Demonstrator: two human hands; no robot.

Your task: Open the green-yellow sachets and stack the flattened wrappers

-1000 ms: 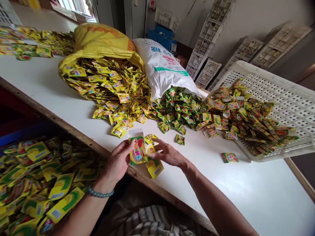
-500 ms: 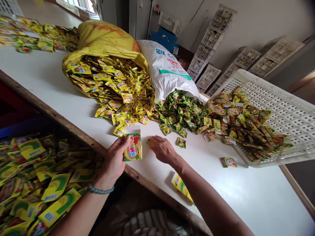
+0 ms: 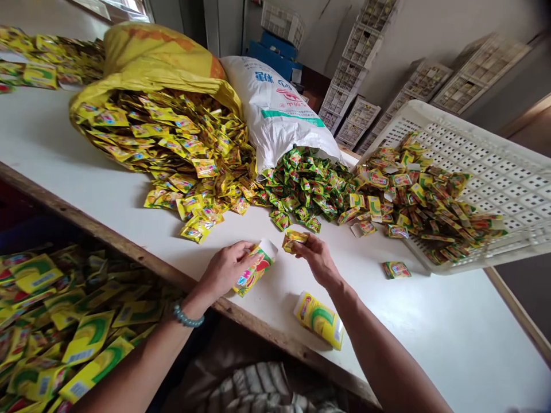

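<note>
My left hand [image 3: 227,265] grips a small printed carton [image 3: 256,269] in yellow, green and red, its white end flap raised toward the right. Facing that flap, my right hand [image 3: 317,256] pinches a yellow candy packet [image 3: 294,240] just short of the carton. On the table near my right forearm lies a second yellow carton [image 3: 320,321] with a green arc. Behind my hands, yellow packets [image 3: 202,221] spill from a yellow sack [image 3: 166,54], and green packets [image 3: 307,189] spill from a white sack [image 3: 279,103].
At the right, a tilted white plastic basket [image 3: 486,178] holds many small boxes, with one small box [image 3: 396,269] in front. Flat yellow cartons [image 3: 81,338] fill the lower left below the wooden table edge [image 3: 142,258]. Stacked crates [image 3: 353,74] stand by the wall.
The left hand has turned the carton so its flap points right. My right hand has risen from the table and moved right with a yellow packet. The view has shifted slightly.
</note>
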